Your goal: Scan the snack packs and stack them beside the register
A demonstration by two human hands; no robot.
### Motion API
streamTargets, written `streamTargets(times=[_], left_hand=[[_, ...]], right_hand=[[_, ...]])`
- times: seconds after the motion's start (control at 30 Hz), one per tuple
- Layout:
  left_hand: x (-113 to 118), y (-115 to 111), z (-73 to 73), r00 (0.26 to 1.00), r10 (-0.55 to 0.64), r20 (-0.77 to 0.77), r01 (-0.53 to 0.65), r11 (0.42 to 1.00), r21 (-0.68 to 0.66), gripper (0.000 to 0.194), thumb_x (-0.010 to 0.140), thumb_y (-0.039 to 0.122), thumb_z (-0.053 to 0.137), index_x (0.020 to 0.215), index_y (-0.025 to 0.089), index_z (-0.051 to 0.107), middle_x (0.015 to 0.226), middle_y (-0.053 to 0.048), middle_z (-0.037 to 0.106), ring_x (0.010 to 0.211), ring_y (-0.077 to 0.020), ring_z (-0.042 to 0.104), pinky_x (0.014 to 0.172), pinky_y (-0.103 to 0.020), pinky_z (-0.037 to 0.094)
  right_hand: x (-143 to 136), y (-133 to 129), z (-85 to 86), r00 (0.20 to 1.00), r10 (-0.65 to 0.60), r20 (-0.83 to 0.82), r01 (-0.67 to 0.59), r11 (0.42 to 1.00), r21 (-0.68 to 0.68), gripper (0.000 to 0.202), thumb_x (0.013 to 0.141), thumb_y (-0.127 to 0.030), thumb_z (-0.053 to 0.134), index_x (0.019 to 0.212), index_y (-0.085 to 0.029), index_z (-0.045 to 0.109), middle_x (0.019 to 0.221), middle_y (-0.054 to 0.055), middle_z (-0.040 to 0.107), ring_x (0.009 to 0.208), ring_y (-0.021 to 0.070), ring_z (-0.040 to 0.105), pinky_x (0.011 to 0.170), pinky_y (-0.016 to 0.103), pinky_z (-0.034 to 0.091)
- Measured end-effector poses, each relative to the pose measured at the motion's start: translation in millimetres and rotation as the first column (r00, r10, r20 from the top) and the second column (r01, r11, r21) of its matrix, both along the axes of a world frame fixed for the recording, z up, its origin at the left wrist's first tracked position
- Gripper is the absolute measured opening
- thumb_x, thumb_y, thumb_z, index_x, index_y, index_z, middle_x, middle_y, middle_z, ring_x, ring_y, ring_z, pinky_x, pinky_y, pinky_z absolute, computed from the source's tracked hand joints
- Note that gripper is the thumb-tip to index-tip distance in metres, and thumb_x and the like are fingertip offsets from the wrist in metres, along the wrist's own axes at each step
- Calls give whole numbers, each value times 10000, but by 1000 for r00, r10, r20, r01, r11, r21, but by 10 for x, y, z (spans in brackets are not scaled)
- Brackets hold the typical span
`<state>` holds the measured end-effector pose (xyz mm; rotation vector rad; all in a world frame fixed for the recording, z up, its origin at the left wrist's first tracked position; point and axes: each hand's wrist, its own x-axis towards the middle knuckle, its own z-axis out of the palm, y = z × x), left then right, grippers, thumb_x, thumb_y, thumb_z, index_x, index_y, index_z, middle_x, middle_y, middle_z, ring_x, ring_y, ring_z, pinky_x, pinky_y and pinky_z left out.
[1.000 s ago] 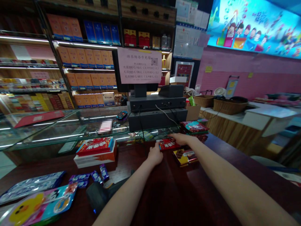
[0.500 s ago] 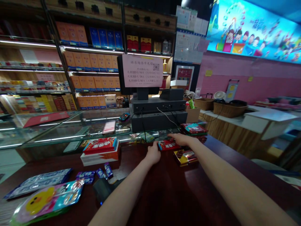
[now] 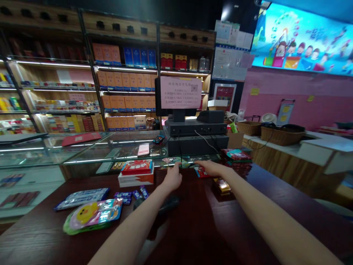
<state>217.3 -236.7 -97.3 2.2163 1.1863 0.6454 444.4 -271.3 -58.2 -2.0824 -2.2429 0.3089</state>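
Observation:
My right hand reaches forward over a red snack packet at the back of the dark wooden counter. Its fingers stretch to the left and partly cover the packet. Left of that packet, and apart from it, my left hand is curled, and I see nothing in it. A gold-and-brown packet lies below my right wrist, partly hidden by the forearm. Beneath my left forearm is a dark handheld device, mostly covered.
Red packets lie on a white-and-orange box at left. Nearby are purple bars, blue-white packs and a duck-faced package. A monitor with a pink notice stands behind; red packets are stacked at right.
My left hand has drawn away leftward from the red packet. My right hand stays at the packet and covers more of it. The camera view has swung left and tilted up slightly.

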Motion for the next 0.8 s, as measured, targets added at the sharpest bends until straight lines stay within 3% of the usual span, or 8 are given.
streamTargets(times=[0.2,0.47,0.63,0.8], left_hand=[[-517,43,104,1000,19,-16,-17,993,119,595,821,47,458,1401,180,452,1368,-102,591,1282,-237,509,1106,-348,366],[-1182,95,306,991,95,-89,-67,960,270,582,820,100,506,1393,196,480,1389,-74,580,1306,-248,468,1137,-373,328],[-1601,95,363,923,274,-269,-128,881,455,563,834,123,532,1388,220,500,1482,-75,504,1350,-281,409,1138,-439,323],[-1981,210,263,868,353,-350,-75,789,609,561,833,116,542,1384,219,509,1483,-95,497,1358,-298,418,1147,-478,314]], right_hand=[[-335,77,-35,996,85,-29,-85,996,34,726,821,-38,479,1499,-291,429,1422,66,601,1314,250,558,1058,337,436],[-843,245,-75,982,182,-57,-178,982,58,783,834,-13,424,1540,-338,329,1557,15,445,1418,217,432,1151,378,356],[-1137,348,-123,946,319,-58,-309,941,138,805,808,13,414,1550,-284,322,1579,25,407,1441,194,394,1205,369,284],[-1321,508,-281,926,372,-66,-353,915,196,747,786,10,432,1508,-183,416,1554,103,439,1423,239,423,1202,411,301]])
